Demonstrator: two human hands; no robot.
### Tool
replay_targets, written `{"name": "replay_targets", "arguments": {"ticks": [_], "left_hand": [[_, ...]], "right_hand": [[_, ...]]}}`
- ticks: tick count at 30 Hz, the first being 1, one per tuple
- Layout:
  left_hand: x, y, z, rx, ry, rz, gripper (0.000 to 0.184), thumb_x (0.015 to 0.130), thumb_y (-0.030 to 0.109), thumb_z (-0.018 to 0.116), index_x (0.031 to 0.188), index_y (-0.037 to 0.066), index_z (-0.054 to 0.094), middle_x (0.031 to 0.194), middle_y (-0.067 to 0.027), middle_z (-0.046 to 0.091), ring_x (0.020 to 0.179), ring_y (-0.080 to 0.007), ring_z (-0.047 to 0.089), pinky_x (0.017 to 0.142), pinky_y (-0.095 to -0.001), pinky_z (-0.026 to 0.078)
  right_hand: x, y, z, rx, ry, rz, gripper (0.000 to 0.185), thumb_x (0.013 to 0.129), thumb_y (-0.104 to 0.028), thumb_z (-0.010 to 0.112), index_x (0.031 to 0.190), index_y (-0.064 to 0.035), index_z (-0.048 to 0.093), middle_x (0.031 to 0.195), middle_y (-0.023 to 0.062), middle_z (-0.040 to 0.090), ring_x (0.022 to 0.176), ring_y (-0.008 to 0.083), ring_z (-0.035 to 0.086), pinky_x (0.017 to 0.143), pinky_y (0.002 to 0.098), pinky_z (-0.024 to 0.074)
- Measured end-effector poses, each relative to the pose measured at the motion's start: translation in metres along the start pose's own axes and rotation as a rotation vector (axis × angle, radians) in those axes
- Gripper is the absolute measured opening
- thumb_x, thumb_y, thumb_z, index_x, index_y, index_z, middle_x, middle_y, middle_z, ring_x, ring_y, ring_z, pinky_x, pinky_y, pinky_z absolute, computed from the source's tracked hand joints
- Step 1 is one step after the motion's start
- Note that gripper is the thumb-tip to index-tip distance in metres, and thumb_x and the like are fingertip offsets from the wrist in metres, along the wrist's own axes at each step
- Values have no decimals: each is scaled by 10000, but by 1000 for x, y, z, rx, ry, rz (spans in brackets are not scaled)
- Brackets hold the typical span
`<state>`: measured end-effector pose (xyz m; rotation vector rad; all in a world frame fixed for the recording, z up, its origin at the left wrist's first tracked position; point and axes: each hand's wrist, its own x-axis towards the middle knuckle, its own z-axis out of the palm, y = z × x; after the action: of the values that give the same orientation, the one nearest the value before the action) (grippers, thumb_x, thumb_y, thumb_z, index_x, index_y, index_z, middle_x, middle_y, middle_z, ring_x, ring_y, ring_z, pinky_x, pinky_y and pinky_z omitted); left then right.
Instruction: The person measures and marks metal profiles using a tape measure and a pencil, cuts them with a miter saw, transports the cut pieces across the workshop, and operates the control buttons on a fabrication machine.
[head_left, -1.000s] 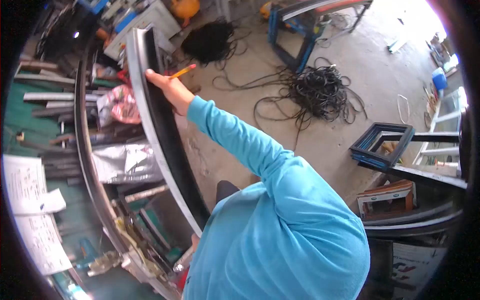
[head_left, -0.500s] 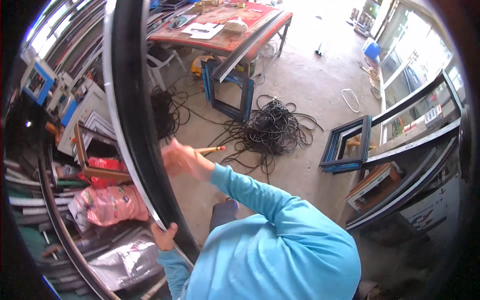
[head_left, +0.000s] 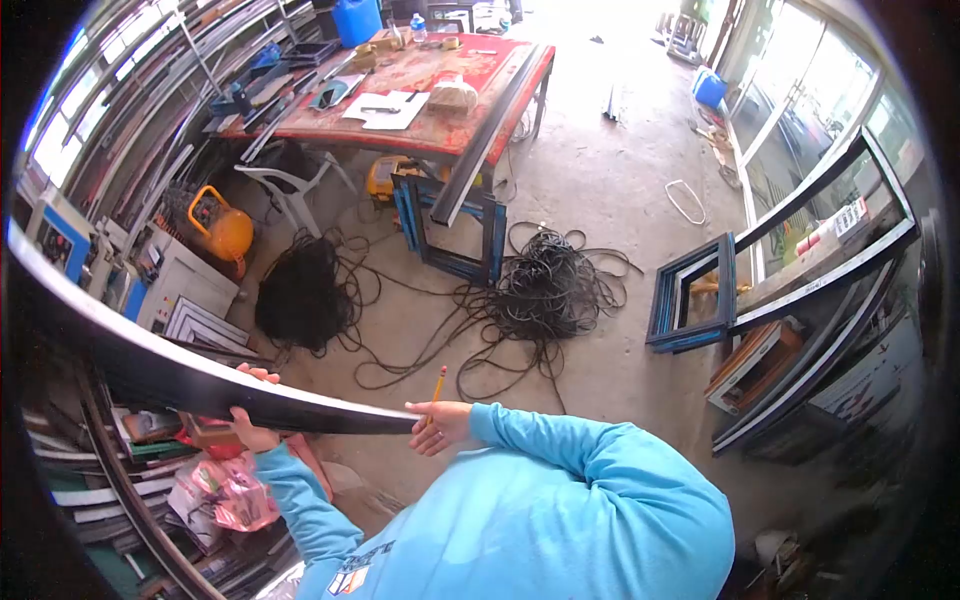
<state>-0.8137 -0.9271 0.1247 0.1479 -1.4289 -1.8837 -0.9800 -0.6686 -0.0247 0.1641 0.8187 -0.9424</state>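
A long black profile bar (head_left: 200, 382) with a pale upper edge stretches from the far left to the front of my body. My left hand (head_left: 255, 425) grips it from below, fingertips showing over the upper edge. At the bar's near end, my right hand (head_left: 445, 428) is closed with a yellow pencil (head_left: 438, 385) upright between its fingers. Its thumb touches the tip of the bar. Part of the left palm is hidden behind the bar.
Black cord piles (head_left: 555, 285) lie on the floor ahead. Beyond them stands a red table (head_left: 300, 122) with papers and a long bar overhanging its edge. Blue-black frames (head_left: 690, 295) lean at right; stacked profiles and a pink bag (head_left: 235, 490) are at left.
The bar has swung from steep to nearly level, its far end moving left and down. My right hand, blurred beside the bar before, is now at its near end with the pencil.
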Motion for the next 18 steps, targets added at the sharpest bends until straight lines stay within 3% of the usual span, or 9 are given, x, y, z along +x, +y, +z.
{"name": "replay_targets", "arguments": {"ticks": [3, 4, 5, 8, 9, 11, 14, 17, 18], "left_hand": [[5, -22, 2, -197, -71, 35, 745, 810, 586, 603, 1278, 18, 488, 1196, -188, 563, 1061, -391, 572, 929, -487, 464], [2, -28, 15, -234, 62, 12, 843, 743, 722, 570, 1167, -6, 565, 1191, -195, 572, 1037, -387, 589, 884, -483, 485], [0, -36, 15, -342, 114, -19, 852, 747, 718, 570, 1201, -2, 532, 1170, -204, 587, 1019, -401, 599, 876, -516, 493], [4, -45, 49, -428, -91, 121, 805, 791, 657, 562, 1251, 3, 475, 1077, -197, 625, 976, -391, 618, 900, -535, 491], [5, -49, 52, -414, -143, 107, 761, 824, 616, 551, 1269, 6, 456, 1052, -195, 633, 969, -386, 621, 905, -543, 490], [5, -71, 52, -436, -159, 133, 522, 933, 426, 492, 1267, 25, 481, 1031, -201, 640, 1077, -389, 591, 1009, -585, 394], [2, -45, 60, -567, 19, 40, 574, 921, 422, 510, 1347, 48, 424, 1171, -185, 615, 1237, -360, 485, 1071, -577, 316], [-2, 18, 28, -327, -118, 268, 609, 986, 485, 259, 1465, 110, 285, 1523, -126, 267, 1405, -323, 244, 1170, -499, 144], [-10, 5, 2, -321, -115, 274, 609, 986, 485, 259, 1465, 110, 285, 1523, -126, 267, 1405, -323, 244, 1170, -499, 144]], "right_hand": [[5, -22, 7, 258, 49, 32, 842, 786, -673, 602, 1207, 36, 433, 1199, 284, 539, 1076, 389, 558, 917, 491, 471], [13, -27, 9, 404, 90, 62, 916, 740, -703, 623, 1253, 32, 432, 1260, 286, 494, 1154, 394, 508, 962, 511, 442], [18, -29, 7, 405, 92, 67, 916, 740, -703, 623, 1253, 32, 432, 1260, 286, 494, 1154, 394, 508, 962, 511, 442], [13, -26, 12, 671, 161, -471, 788, 759, -615, 671, 1218, -3, 482, 1239, 200, 536, 1202, 368, 484, 1030, 508, 402], [22, -27, 0, 669, 167, -465, 788, 759, -615, 671, 1218, -3, 482, 1239, 200, 536, 1202, 368, 484, 1030, 508, 402], [46, -31, -38, 758, 217, -744, 697, 805, -550, 660, 1215, -13, 489, 1222, 156, 558, 1180, 338, 507, 1019, 499, 412], [40, -55, -79, 870, 260, -821, 580, 851, -476, 639, 1209, -38, 513, 1219, 128, 580, 1172, 321, 517, 1031, 504, 393], [19, -83, -126, 918, 257, -951, 495, 889, -448, 592, 1196, -63, 540, 1190, 109, 607, 1139, 327, 535, 1032, 512, 380], [7, -95, -134, 934, 303, -1040, 504, 894, -471, 572, 1204, -76, 539, 1188, 103, 606, 1117, 332, 542, 1026, 509, 380]]}}
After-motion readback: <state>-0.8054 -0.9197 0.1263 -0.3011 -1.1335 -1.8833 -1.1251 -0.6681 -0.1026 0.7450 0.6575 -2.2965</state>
